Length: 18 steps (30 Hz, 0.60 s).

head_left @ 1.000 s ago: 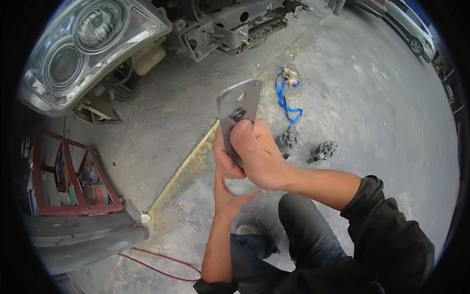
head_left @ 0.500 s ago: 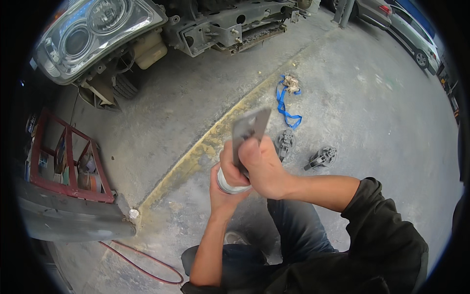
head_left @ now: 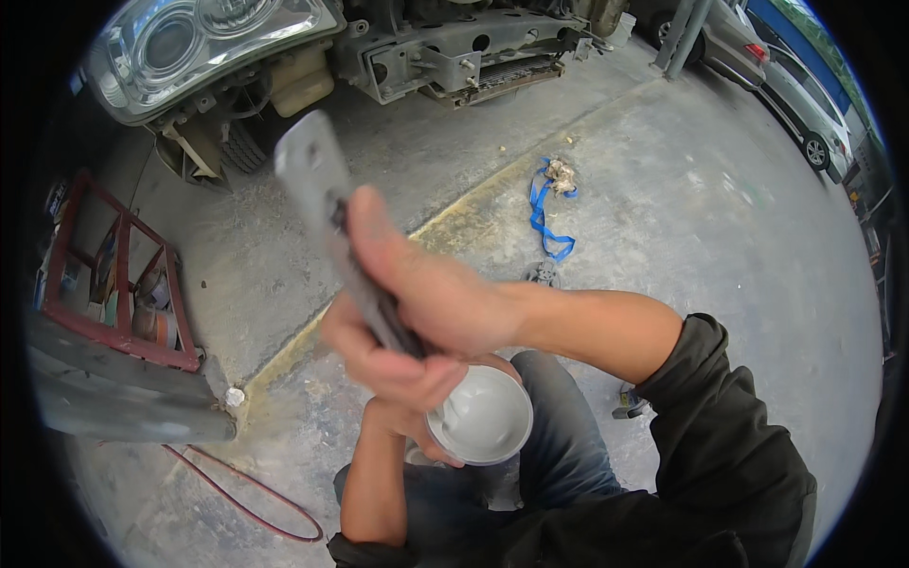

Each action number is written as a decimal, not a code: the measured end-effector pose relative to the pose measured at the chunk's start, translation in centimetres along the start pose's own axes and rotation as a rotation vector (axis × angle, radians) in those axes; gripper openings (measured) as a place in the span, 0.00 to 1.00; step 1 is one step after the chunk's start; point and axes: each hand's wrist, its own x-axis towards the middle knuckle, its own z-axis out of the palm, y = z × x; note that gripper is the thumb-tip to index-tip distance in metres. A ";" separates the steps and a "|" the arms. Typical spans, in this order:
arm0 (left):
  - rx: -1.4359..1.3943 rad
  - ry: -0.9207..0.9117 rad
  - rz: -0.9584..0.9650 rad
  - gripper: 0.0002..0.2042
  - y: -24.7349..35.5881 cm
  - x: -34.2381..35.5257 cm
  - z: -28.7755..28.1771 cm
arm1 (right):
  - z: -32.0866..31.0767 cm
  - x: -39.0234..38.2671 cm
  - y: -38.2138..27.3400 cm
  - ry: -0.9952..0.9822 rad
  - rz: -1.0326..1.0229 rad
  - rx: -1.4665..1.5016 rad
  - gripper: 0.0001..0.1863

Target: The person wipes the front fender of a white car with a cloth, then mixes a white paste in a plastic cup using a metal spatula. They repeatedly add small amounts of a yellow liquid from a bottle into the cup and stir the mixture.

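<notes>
My left hand [head_left: 396, 417] is partly hidden behind my right forearm and hand; it grips a white round cup [head_left: 492, 417] from the side, low before my lap. Pale grey-white stuff coats the inside of the cup, with a thicker streak at its left. My right hand [head_left: 436, 298], blurred by motion, is wrapped round a flat grey scraper [head_left: 317, 175], the thumb pressed along it. One broad end of the scraper points up and to the left, and a small hole shows near it. The scraper's lower end is hidden by my fingers, above and left of the cup.
A car front with headlight [head_left: 170, 47] and bare frame [head_left: 417, 71] stands ahead. At left are a red metal rack [head_left: 123, 346] and a grey panel [head_left: 123, 398]. A red hose [head_left: 237, 497], blue strap [head_left: 540, 213] and grey tool [head_left: 629, 402] lie on the floor.
My right hand has swung left and up with the scraper, away from over the cup. The cup has shifted slightly right and lower, and its inside now shows.
</notes>
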 end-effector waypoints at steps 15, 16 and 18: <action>0.424 1.242 0.010 0.41 -2.1 2.4 3.6 | 0.5 0.1 2.3 0.970 -0.778 -0.471 0.32; 0.416 1.222 -0.024 0.41 -2.0 2.6 3.8 | -0.1 -0.1 2.1 0.967 -0.782 -0.482 0.32; 0.378 1.229 0.021 0.41 -2.2 2.6 3.5 | -0.7 -0.7 3.0 1.001 -0.733 -0.534 0.32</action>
